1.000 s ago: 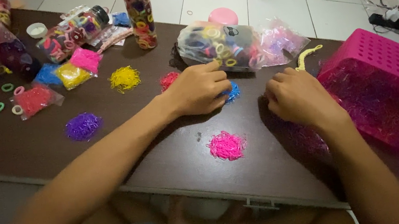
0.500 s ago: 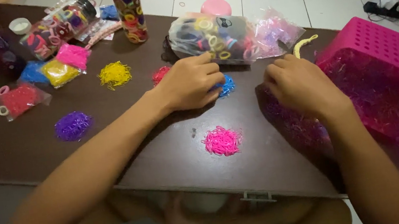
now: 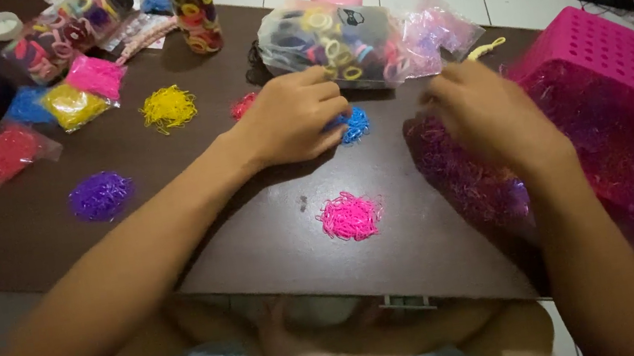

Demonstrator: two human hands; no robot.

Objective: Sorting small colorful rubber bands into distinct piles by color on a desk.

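Two hands work: left hand [image 3: 293, 120] fingers curl narrow over blue bands [image 3: 352, 124] at its 3 o'clock; right hand [image 3: 492, 118] blurred, grip unclear.

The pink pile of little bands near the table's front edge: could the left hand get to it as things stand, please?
Probably yes. The pink pile lies on bare table just below the left hand, which rests at the blue pile. Nothing stands between them.

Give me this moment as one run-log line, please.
left hand: on blue band pile | right hand: over mixed band heap | pink basket: beside
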